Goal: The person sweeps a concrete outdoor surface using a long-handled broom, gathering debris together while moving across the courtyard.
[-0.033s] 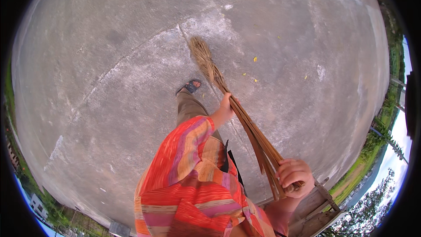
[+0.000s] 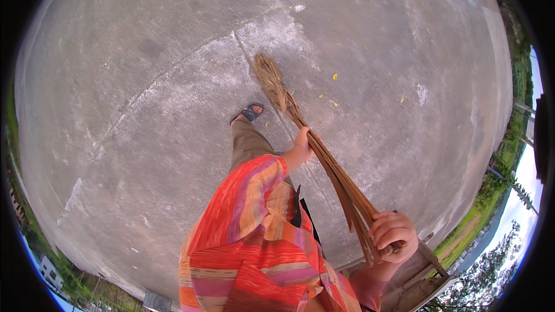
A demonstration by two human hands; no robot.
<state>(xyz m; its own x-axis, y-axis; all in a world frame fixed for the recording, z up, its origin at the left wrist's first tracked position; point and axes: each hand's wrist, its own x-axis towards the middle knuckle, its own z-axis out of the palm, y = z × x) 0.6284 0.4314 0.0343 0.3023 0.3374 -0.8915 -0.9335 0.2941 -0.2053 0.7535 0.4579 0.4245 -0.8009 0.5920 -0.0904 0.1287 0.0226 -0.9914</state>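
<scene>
A long broom (image 2: 335, 173) made of bundled brown stalks slants across the view, its frayed straw head pointing up and away from me. My left hand (image 2: 303, 144) is closed round the stalks just below the straw head. At the lower right, my right hand (image 2: 395, 235) grips the handle end, fingers wrapped over it. Some loose stalk strips hang beside that hand. The straw tip lies over the concrete floor (image 2: 173, 138); whether it touches cannot be told. My left foot in a dark sandal (image 2: 247, 112) stands left of the broom.
Several small yellow leaves (image 2: 335, 76) lie right of the broom head. Joint lines and pale patches mark the concrete. A wooden frame (image 2: 425, 266) stands near my right elbow. Grass (image 2: 471, 234) and trees edge the far right, and a white building (image 2: 51, 271) shows lower left.
Both hands and the broom have shifted slightly right and toward me. The grips stay the same.
</scene>
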